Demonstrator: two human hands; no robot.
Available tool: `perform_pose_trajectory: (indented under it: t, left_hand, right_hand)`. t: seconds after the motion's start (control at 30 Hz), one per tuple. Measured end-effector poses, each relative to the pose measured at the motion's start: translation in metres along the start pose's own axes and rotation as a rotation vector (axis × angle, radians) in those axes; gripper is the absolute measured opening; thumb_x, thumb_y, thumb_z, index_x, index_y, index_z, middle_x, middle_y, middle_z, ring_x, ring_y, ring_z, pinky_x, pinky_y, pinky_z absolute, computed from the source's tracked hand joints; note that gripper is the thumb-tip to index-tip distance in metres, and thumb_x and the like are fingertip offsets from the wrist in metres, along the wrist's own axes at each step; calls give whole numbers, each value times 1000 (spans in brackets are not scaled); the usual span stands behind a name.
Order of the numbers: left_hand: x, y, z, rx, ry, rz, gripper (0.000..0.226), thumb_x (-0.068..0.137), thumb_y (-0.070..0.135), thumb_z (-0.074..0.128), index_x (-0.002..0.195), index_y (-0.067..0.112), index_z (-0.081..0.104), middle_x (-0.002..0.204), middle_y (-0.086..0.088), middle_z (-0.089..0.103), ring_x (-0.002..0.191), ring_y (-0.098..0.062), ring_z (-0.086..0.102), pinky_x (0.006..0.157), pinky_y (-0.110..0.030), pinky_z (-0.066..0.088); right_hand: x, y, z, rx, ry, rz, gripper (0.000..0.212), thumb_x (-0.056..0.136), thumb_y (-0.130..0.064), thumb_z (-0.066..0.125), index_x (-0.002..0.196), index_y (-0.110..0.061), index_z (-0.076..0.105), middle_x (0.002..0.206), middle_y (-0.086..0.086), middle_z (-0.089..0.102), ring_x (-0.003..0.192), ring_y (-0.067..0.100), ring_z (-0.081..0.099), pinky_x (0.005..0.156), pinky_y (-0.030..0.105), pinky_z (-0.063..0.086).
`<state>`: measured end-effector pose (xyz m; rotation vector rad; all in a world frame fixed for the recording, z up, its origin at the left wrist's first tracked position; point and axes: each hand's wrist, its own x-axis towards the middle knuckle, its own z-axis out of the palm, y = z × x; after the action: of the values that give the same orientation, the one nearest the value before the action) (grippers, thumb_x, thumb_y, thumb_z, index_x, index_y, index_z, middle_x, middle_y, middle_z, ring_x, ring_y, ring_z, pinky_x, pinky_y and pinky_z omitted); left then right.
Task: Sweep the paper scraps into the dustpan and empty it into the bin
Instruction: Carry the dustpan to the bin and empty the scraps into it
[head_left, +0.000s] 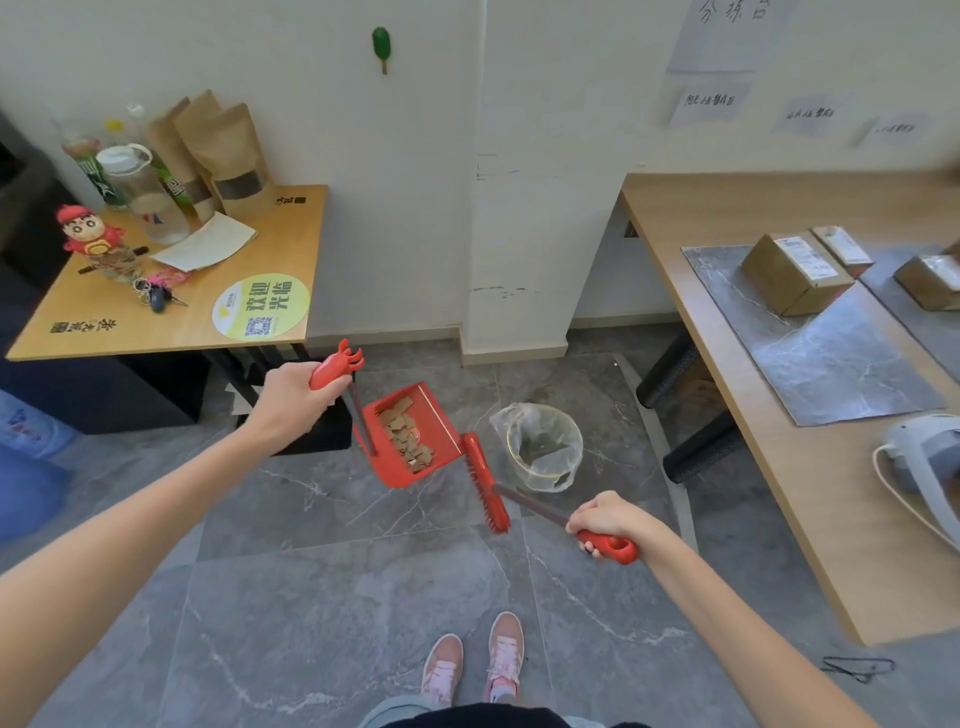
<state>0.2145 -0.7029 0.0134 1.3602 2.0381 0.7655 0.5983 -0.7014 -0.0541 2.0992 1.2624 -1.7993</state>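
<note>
1. The right hand (605, 522) had its grip clamped on the brush (485, 480) handle.
2. The left hand (296, 395) had its grip clamped on the dustpan (396, 472) handle; the scraps (404, 435) lay inside, so sweeping looked done.
3. The bin (543, 467) stood just beside the dustpan; emptying remained.

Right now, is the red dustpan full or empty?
Not empty. Brown paper scraps lie inside the dustpan, which the left hand holds.

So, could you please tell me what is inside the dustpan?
Brown paper scraps lie piled along the middle of the dustpan. Its bare red base shows around them. What lies under the pile is covered.
</note>
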Motion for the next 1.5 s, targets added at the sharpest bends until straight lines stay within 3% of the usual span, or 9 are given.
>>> perform_pose_trajectory:
  t: [0.17,0.33,0.6,0.73,0.93,1.1,1.23,1.4,1.5]
  left_hand:
    - [18,10,4,39,38,10,29,90,31,62,76,6,65,57,-5,57,51,-19,53,55,-30,44]
    - [31,15,-1,48,73,11,25,90,32,61,80,9,61,69,-14,61,62,-26,54,64,-38,49]
    - [41,18,-3,-16,20,-22,28,91,32,60,77,7,58,67,-16,56,56,-25,50,60,-37,46]
    - [40,22,4,-19,-3,16,24,92,30,60,77,11,56,66,-13,55,52,-22,49,53,-29,42]
    - [45,34,14,-8,-32,103,26,91,29,60,76,8,58,65,-15,56,56,-24,50,57,-32,43]
    - [51,43,29,64,-76,243,34,89,32,63,83,-1,65,63,-23,58,52,-22,48,57,-33,41]
    - [48,57,43,154,-137,405,22,89,31,64,76,13,66,50,1,49,41,-9,38,48,-25,35]
    - [41,65,72,385,-221,654,30,88,48,56,78,20,61,55,5,59,46,-13,55,50,-30,47]
    - [28,66,101,583,-240,854,26,82,43,65,76,19,59,52,7,55,43,-15,54,48,-21,39]
  right_hand:
    - [8,-1,-4,10,27,23,13,85,1,55,76,-3,46,47,10,48,25,13,42,33,15,35]
    - [9,10,-15,36,41,54,9,86,0,55,87,-2,46,56,11,48,28,13,43,34,15,36]
    - [12,23,-22,-25,34,97,13,86,0,54,77,-4,45,55,11,49,27,13,44,35,16,37]
    - [18,31,-20,0,26,125,13,84,0,56,77,-4,46,53,11,50,28,13,45,36,16,39]
    - [18,42,-18,-17,4,142,11,83,-1,56,79,-3,46,56,12,51,32,14,47,37,18,40]
    - [14,47,-18,-20,-10,134,8,84,-1,54,82,-3,46,57,12,51,29,12,46,36,17,39]
    - [14,53,-18,-4,-12,139,8,85,-1,52,79,-3,47,56,12,50,29,12,45,36,16,39]
    - [16,61,-14,15,13,145,16,84,-1,52,70,-4,45,54,12,50,30,12,46,36,16,39]
    - [18,65,-12,19,22,137,16,83,0,52,70,-4,44,53,13,49,30,13,46,35,17,39]
